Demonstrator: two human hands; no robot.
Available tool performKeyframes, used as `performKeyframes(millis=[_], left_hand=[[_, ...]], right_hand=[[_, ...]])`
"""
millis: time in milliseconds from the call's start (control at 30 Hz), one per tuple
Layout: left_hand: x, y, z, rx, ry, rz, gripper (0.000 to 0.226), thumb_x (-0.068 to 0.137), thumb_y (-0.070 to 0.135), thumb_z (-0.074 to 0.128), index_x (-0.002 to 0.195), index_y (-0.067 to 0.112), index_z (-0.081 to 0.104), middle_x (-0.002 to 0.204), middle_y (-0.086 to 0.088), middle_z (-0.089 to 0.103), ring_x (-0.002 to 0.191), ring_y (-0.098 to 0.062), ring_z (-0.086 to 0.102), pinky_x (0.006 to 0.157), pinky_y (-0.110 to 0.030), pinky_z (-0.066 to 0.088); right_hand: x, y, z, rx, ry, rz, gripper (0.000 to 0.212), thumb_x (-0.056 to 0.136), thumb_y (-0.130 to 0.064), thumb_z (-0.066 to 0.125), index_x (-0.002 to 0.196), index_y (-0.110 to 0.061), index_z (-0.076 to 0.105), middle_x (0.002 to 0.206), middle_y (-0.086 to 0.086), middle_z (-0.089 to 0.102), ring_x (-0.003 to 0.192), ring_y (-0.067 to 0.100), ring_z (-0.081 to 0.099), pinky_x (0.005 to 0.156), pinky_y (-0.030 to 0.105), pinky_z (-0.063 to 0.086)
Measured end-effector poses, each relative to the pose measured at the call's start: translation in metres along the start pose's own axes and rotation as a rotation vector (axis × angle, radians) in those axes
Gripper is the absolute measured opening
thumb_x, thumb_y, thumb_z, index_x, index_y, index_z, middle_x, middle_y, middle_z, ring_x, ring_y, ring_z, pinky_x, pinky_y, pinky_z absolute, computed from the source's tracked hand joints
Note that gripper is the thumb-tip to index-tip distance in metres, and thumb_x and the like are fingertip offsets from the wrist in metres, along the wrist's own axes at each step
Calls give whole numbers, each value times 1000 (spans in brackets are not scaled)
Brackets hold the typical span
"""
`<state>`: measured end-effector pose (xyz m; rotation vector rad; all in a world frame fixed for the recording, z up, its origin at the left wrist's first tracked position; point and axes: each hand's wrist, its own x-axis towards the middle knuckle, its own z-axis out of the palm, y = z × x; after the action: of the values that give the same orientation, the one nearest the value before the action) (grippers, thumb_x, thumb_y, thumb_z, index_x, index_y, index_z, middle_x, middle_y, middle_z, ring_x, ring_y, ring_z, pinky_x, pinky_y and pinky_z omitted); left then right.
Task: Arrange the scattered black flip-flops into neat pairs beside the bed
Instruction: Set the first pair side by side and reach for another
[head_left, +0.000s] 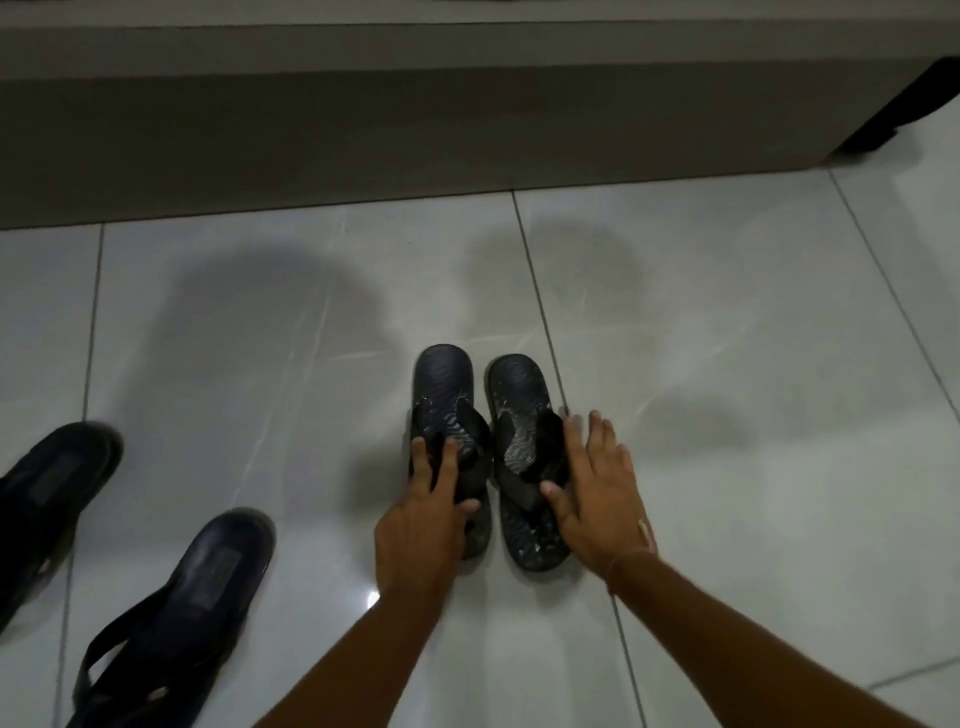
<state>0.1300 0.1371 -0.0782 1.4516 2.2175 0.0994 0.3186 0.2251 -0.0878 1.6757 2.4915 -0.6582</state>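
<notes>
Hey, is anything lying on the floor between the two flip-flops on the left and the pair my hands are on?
Nothing visible. Bare floor tile separates the nearer loose flip-flop and the far-left flip-flop from the pair under the left hand and right hand. The strip toward the bed base also looks clear.

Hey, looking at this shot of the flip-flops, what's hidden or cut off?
Head view only:
- Left pair: heels cut off by the left and bottom edges.
- Centre pair: straps partly covered by left hand and right hand.
- Bed: only its side shows; top is out of frame.
</notes>
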Motion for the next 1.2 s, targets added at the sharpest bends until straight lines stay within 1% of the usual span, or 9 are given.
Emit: performKeyframes(millis=[100,233,400,633,833,900,1000,1133,1200], left_hand=[[9,-29,-13,125,108,155,86,77,42,71,146,16,26,153,-18,28,125,-38,46,96,-51,44],[40,-68,-15,290,-54,353,106,74,60,66,149,20,4,159,-13,3,144,-33,6,115,-52,18],[52,-45,14,195,-92,450,102,74,53,71,149,22,9,159,-10,8,145,-32,7,116,-45,15],[39,29,52,155,-112,549,106,72,60,67,150,23,6,160,-7,8,145,-29,2,116,-51,17],[24,57,48,120,-121,495,109,71,61,67,149,24,1,160,-9,5,145,-32,-2,116,-50,2],[10,35,29,86,-101,501,102,76,58,65,149,25,1,160,-11,5,145,-30,-5,116,-49,0],[-15,-39,-1,116,-61,472,83,87,42,59,149,23,8,159,-12,8,145,-30,-1,116,-53,13],[-49,-191,-58,220,-15,265,74,88,19,50,149,17,8,159,-14,8,145,-32,7,116,-50,18],[-64,-261,-88,297,1,186,79,84,14,52,149,15,6,158,-14,10,145,-32,9,116,-47,17]], right_hand=[[-36,-10,15,55,-60,-101,81,89,-34,52,149,-26,-1,157,6,-10,143,23,-12,116,50,10],[-60,-2,47,89,-150,-1,97,84,-27,62,145,-38,-12,158,3,-4,143,21,-7,113,47,23],[-59,27,48,61,-125,-26,97,82,-27,65,147,-36,-8,158,4,1,143,21,-2,114,40,16],[-68,97,18,17,-129,65,96,85,-31,63,144,-36,-12,158,4,-1,144,22,-1,115,37,8],[-78,118,0,-165,-156,57,102,80,-26,63,145,-33,-16,157,16,10,144,28,8,113,54,6],[-85,90,-1,-154,-62,88,100,72,-16,62,148,-19,-2,155,21,16,142,33,11,112,58,8],[-104,15,14,-35,63,69,83,67,-13,53,143,-2,21,150,23,24,138,40,20,108,58,16],[-129,-122,76,166,-13,-176,74,80,-33,40,146,-12,16,158,3,6,142,28,12,109,46,13],[-131,-190,107,229,-58,-246,66,89,-46,31,146,-18,16,156,2,8,143,22,5,109,37,12]])
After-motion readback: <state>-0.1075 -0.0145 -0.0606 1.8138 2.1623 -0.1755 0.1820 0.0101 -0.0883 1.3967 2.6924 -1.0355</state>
